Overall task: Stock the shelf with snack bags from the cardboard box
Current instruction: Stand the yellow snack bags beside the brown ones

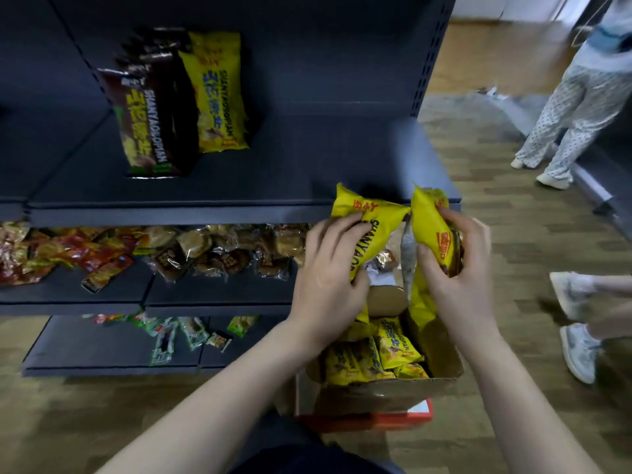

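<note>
The left hand [330, 268] is wrapped around a yellow snack bag [367, 230], with the fingers curled over its front. The right hand [455, 258] grips a second yellow bag [427, 220], with the fingers and thumb pinching its sides. Both bags are up in the air, side by side and almost touching, just in front of the edge of the top shelf [307, 172].

Right under the hands sits the cardboard box [393, 391] on the floor. It is open. Inside it are more yellow bags [372, 357], packed close together and standing on their ends. A brown flap sticks up inside the box. A red box [369, 420] peeks out from under the cardboard one.

On the top shelf, well apart from the hands, stand a row of dark brown bags [147, 107] and a row of yellow bags [219, 97], touching each other.

The middle shelf [212, 299] holds a heap of small brown snack packs [222, 251] and a heap of red packs [51, 254]. The bottom shelf [102, 354] holds a few green and white packs [178, 333].

On the right, another person [581, 97] in spotted trousers stands on the wooden floor [513, 234]. White shoes [578, 350] show nearer by.
</note>
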Demonstrator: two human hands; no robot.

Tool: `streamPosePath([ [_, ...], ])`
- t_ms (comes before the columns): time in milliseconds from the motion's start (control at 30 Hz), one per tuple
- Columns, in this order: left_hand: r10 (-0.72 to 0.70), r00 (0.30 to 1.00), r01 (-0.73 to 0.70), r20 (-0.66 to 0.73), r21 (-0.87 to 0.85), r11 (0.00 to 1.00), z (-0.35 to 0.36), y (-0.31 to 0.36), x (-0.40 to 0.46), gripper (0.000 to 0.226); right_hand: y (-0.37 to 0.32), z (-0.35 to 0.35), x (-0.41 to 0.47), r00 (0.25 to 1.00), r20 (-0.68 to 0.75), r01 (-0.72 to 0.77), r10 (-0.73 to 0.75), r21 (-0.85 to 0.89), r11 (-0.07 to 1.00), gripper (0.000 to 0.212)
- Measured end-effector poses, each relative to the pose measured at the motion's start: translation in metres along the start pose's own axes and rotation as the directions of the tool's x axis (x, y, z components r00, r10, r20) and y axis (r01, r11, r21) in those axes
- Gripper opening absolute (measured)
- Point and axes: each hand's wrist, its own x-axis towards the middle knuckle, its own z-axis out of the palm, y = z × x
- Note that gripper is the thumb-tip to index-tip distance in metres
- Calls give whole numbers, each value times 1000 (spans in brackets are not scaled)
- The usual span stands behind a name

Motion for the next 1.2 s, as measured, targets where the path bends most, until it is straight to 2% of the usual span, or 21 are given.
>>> streamPosePath([
  [233,34,989,-21,-141,93,995,-40,-22,30,48,-32,39,36,991,-12,130,-130,-9,991,44],
  [667,37,966,24,-256,234,972,-113,-118,88,52,-88,155,86,988,-35,152,-151,3,988,45],
  [1200,-19,963,67,-268,171,983,-89,-213,174,55,-103,236,141,992,-65,99,-106,-97,990,46],
])
